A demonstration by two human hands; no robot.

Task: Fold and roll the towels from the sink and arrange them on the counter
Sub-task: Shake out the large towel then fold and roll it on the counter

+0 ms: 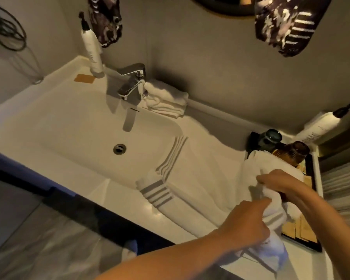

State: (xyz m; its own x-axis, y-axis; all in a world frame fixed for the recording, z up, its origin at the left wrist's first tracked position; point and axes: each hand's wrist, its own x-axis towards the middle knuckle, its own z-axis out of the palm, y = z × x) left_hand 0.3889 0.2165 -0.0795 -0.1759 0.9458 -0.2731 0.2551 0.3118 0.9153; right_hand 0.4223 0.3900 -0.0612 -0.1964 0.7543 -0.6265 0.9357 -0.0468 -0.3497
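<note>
Gripping the white towel (267, 201) between them, both hands, left (249, 221) and right (279, 182).

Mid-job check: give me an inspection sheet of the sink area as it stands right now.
Surface: white counter and sink basin, basin holds no towels.
Job's things: striped towel spread over the basin's right edge; folded towels beside the faucet.
Clutter: two pump bottles, black tray with jars.
Grippers: left hand and right hand both gripping the towel's bunched end.
Cables: dark cord on wall.
Surroundings: patterned cloths hanging above.
</note>
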